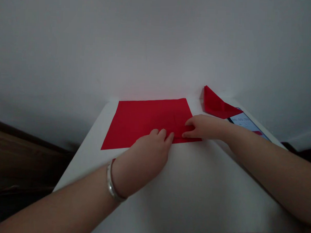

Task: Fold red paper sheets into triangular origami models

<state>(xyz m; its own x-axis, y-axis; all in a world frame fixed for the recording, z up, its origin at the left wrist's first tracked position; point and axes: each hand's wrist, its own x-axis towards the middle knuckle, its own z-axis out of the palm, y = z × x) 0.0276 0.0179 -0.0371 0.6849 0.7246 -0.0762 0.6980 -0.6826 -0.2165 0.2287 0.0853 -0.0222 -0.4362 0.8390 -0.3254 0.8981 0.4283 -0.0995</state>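
A flat red paper sheet [145, 121] lies on the white table [193, 187] near the wall. My left hand [145, 157], with a silver bangle on its wrist, rests at the sheet's near edge with its fingers curled onto the paper. My right hand [203, 127] is at the sheet's near right corner, thumb and fingers pinched on the paper's edge. Faint crease lines show on the sheet near that corner.
A folded red paper piece [216, 105] lies at the table's far right corner. Beside it a lit tablet or phone screen [245, 123] lies flat, partly under my right forearm. A white wall stands right behind the table. A dark floor or bench lies to the left.
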